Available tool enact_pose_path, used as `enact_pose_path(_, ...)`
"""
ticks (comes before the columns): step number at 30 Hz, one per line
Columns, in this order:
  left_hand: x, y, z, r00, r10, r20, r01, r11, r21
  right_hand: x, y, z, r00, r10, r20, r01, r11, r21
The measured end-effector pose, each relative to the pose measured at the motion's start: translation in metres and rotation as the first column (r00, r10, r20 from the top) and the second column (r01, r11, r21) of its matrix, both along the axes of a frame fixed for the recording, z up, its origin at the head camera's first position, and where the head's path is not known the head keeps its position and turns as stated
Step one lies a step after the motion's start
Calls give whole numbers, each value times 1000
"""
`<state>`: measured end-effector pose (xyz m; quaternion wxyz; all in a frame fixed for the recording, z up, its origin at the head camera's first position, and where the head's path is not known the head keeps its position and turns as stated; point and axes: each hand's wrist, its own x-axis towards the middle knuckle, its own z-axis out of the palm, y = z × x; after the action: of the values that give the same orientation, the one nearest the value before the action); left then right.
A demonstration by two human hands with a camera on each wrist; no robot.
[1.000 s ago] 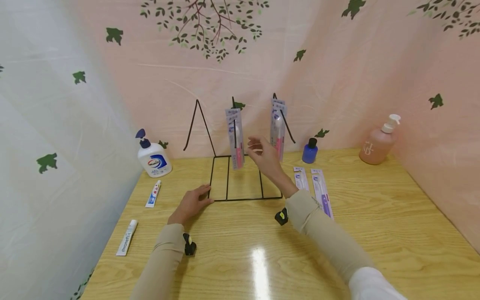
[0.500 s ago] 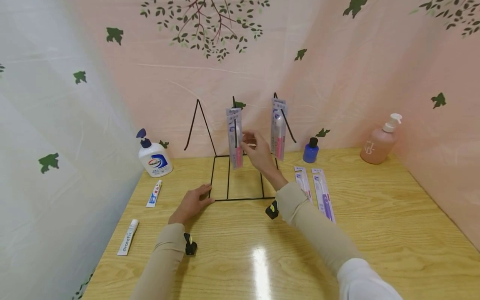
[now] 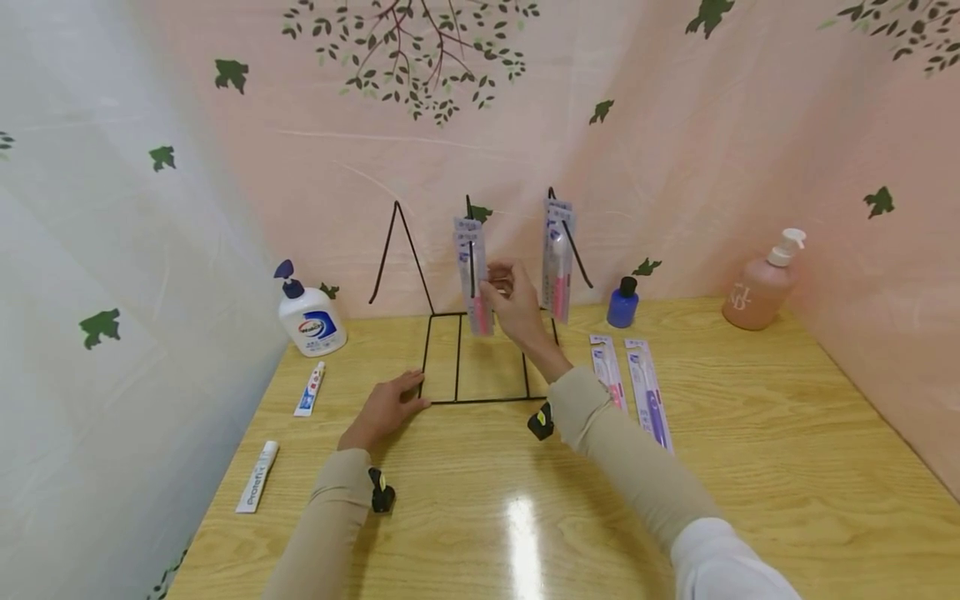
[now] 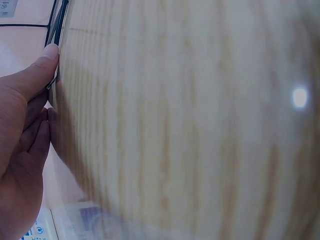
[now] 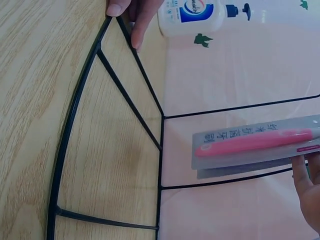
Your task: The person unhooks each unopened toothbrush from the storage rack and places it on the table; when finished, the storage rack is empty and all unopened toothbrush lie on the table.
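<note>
A black wire display rack (image 3: 458,367) stands on the table with upright prongs. My left hand (image 3: 384,408) holds its front left corner, thumb by the front bar and fingers at the side bar. A packaged toothbrush (image 3: 472,283) with a pink handle hangs on the middle prong, another package behind it. My right hand (image 3: 517,308) pinches the front package's right edge; in the right wrist view its fingers (image 5: 300,175) meet that edge by the pink toothbrush (image 5: 250,142). More packaged toothbrushes (image 3: 557,267) hang on the right prong. The left prong (image 3: 384,250) carries nothing.
Two packaged toothbrushes, one pink (image 3: 607,371) and one purple (image 3: 649,392), lie right of the rack. Behind them stand a blue bottle (image 3: 622,304) and a pink pump bottle (image 3: 757,287). At left are a white pump bottle (image 3: 311,321) and two tubes, small (image 3: 309,390) and larger (image 3: 257,477).
My right hand has moved left from between the two hanging groups to the middle package and taken its edge. That front package has shifted slightly. The left hand has stayed at the rack corner.
</note>
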<state>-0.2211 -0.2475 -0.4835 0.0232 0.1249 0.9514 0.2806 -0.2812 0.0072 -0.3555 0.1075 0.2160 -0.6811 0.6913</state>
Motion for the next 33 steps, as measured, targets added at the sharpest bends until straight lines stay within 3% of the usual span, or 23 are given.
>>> enact_pose_path(12,-1,0,-2,1000,-7,-21,7,1000,3,7,4,3,996,-2,-92,7,999,48)
enact_pose_path(17,0,1,-1,1000,-4,-17,5,1000,15,11,9,4,996,21,-86,-15,997,74)
enact_pose_path(25,2,1,-1,1000,4,-9,-4,1000,4,-5,16,-12,997,25,-73,-17,993,113)
enact_pose_path(33,2,2,1,1000,-1,-5,2,1000,14,3,23,-11,997,22,-78,-9,986,164)
